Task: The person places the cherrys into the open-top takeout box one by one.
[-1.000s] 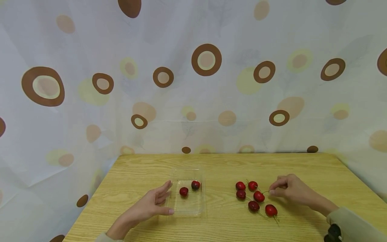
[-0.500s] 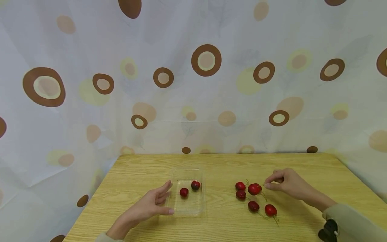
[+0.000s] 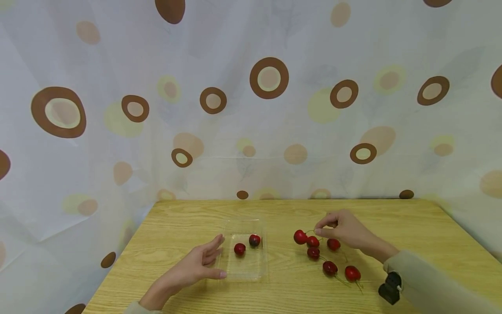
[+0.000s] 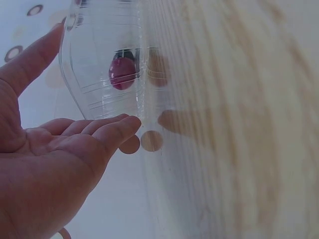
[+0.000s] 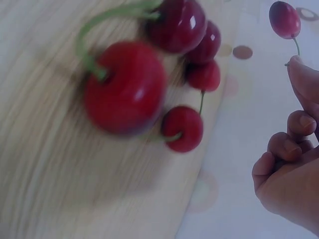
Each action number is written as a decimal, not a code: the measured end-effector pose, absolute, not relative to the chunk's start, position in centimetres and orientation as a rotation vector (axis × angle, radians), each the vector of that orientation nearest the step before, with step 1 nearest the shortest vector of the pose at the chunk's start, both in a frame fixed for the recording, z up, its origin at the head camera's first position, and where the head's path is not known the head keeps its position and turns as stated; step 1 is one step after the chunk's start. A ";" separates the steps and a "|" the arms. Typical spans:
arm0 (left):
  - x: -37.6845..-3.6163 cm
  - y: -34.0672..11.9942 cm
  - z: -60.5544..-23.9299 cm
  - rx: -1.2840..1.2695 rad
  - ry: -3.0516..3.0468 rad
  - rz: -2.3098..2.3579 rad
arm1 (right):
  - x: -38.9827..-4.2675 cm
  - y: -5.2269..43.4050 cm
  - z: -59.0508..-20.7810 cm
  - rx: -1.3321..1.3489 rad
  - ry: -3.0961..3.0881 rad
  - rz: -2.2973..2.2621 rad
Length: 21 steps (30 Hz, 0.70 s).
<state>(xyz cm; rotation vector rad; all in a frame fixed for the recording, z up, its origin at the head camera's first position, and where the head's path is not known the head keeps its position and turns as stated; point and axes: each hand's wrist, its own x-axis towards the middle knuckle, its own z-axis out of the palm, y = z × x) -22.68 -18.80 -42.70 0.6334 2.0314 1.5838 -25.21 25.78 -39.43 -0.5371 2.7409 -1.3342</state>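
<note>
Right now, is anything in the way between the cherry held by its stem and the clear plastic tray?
Nothing visible. The right hand pinches the stem of a red cherry lifted left of the loose pile. Only bare wooden table lies between it and the clear plastic tray, which the left hand steadies on its far side.

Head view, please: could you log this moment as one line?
right hand: pinches stem, cherry lifted | left hand: touches tray | tray: two cherries | table: five loose

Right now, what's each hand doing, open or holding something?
Left hand: open, fingers straight against the clear tray.
Right hand: pinching a cherry by its stem.
</note>
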 end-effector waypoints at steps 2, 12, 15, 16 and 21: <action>-22.7 -18.8 -42.6 0.638 2.037 1.584 | -25.6 24.6 -39.3 -0.564 2.729 -1.356; -22.6 -18.9 -42.5 0.639 2.037 1.576 | -26.7 18.4 -38.9 -0.673 2.737 -1.381; -22.7 -18.9 -42.5 0.642 2.044 1.572 | -27.4 16.9 -39.3 -0.653 2.736 -1.393; -22.6 -18.8 -42.5 0.646 2.046 1.572 | -27.5 16.5 -39.5 -0.648 2.737 -1.393; -22.7 -18.8 -42.4 0.640 2.046 1.577 | -28.1 14.2 -39.9 -0.608 2.715 -1.428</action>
